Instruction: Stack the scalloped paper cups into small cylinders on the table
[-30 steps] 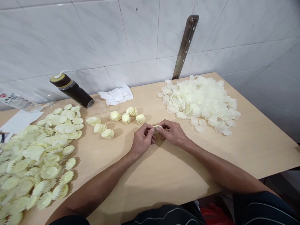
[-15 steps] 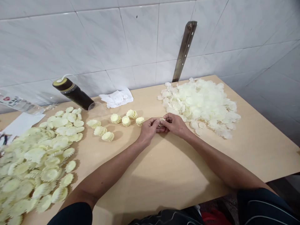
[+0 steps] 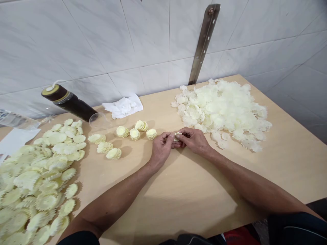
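Note:
Just above the table, my left hand [image 3: 163,146] and my right hand [image 3: 193,140] meet, both closed on one small scalloped disc [image 3: 176,136]. The disc is pale cream with a toothed rim, and the fingers cover most of it. To the left of my hands stand several short stacks of such toothed discs, the nearest stack [image 3: 151,134] close to my left knuckles. A pile of thin, whitish toothed discs [image 3: 224,109] spreads out beyond my right hand.
Thicker yellowish toothed discs [image 3: 47,185] heap up at the left. Behind are a dark bottle [image 3: 74,106], a clear round lid [image 3: 97,119] and crumpled white tissue [image 3: 124,106]. A slotted metal strip [image 3: 203,44] is fixed to the tiled wall.
The view has tilted down and shifted slightly. Both hands stay together on the disc, with only small finger movement; its pale face shows a little more now.

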`<state>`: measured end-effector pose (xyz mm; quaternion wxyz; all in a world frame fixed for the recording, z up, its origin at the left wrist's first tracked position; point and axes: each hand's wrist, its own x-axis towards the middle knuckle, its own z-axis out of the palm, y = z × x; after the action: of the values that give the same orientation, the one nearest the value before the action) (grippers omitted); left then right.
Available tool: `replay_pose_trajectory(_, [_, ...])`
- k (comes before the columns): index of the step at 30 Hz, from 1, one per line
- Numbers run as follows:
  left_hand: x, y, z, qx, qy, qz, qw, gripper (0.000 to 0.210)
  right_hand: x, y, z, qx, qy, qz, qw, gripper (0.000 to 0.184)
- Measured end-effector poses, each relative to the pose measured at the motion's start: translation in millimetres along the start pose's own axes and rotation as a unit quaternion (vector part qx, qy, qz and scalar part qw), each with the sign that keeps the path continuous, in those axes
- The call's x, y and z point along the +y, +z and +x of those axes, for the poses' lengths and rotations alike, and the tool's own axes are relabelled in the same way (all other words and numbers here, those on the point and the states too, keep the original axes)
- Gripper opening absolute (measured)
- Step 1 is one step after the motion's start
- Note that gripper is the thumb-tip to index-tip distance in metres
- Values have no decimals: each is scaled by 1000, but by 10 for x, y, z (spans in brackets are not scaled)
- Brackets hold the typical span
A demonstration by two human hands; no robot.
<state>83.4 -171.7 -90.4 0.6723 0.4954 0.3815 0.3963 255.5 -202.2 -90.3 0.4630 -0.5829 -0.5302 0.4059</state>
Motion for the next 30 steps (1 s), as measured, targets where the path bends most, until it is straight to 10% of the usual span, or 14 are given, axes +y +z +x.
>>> replay_pose_trajectory(30, [-36, -4, 35, 10, -8, -80, 997, 46, -32, 21, -10, 13, -4, -4, 1000, 42])
